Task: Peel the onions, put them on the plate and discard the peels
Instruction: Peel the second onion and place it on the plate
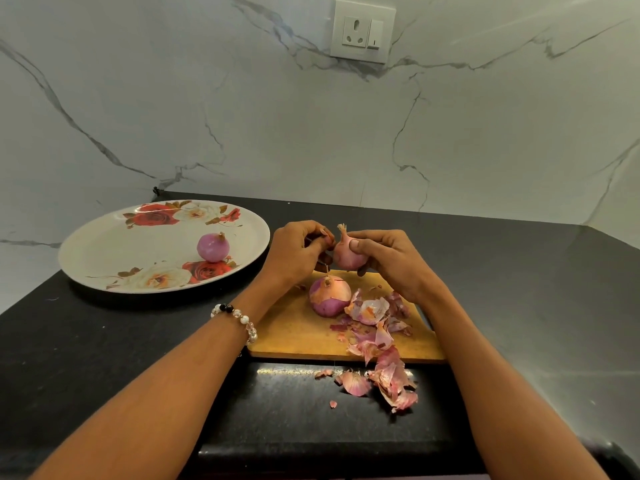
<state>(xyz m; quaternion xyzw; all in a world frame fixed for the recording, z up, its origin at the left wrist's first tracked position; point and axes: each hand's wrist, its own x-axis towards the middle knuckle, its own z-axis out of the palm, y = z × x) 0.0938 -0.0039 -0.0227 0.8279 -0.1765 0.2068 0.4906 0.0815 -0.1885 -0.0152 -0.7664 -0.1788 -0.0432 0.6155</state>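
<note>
My right hand grips a red onion above the far edge of the wooden cutting board, stem tip pointing up. My left hand is right beside it, fingers curled and pinching at the onion's skin on its left side. A second onion, partly peeled, lies on the board below the hands. A peeled onion sits on the flowered plate at the left. Loose peels cover the board's right part and spill onto the counter in front.
The black counter meets a marble wall behind, with a socket and switch high up. The counter's front edge runs just below the spilled peels. The plate lies to the left of the board.
</note>
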